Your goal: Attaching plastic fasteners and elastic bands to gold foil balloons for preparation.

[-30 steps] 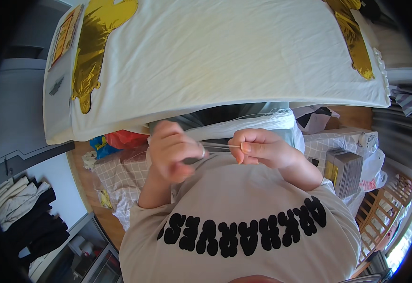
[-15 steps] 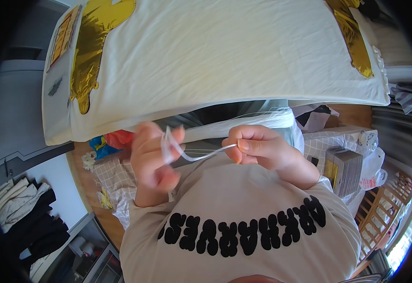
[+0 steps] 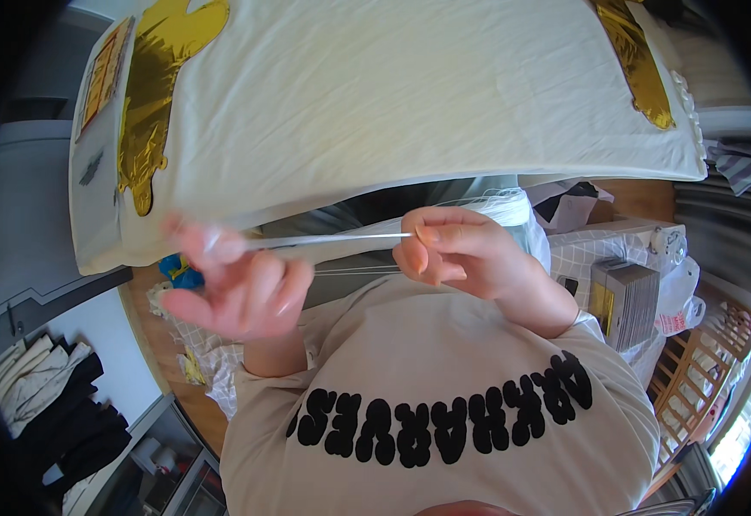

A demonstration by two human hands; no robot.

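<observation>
A white string [image 3: 341, 238] runs taut and nearly level between my two hands, in front of my chest. My right hand [image 3: 470, 249] pinches one end between thumb and forefinger, its other fingers curled. Smeared by motion, my left hand [image 3: 242, 288] has the other end looped around its raised forefinger, with the thumb held apart. Beneath and behind the right hand, a bundle of loose white strings [image 3: 500, 206] lies across my lap, and a few strands stretch left below the taut string.
Ahead stands a table with a cream cloth [image 3: 375, 103]. Flat gold foil pieces [image 3: 147, 103] [image 3: 638, 77] lie at its left and right sides. A stack of grey cards [image 3: 629, 305] sits at my right, near a wooden rack [image 3: 702, 370]. Dark clothes [image 3: 74, 430] hang at lower left.
My left hand has swung left and slightly up, away from the right hand. The string that sagged between them is now straight. My right hand has risen a little.
</observation>
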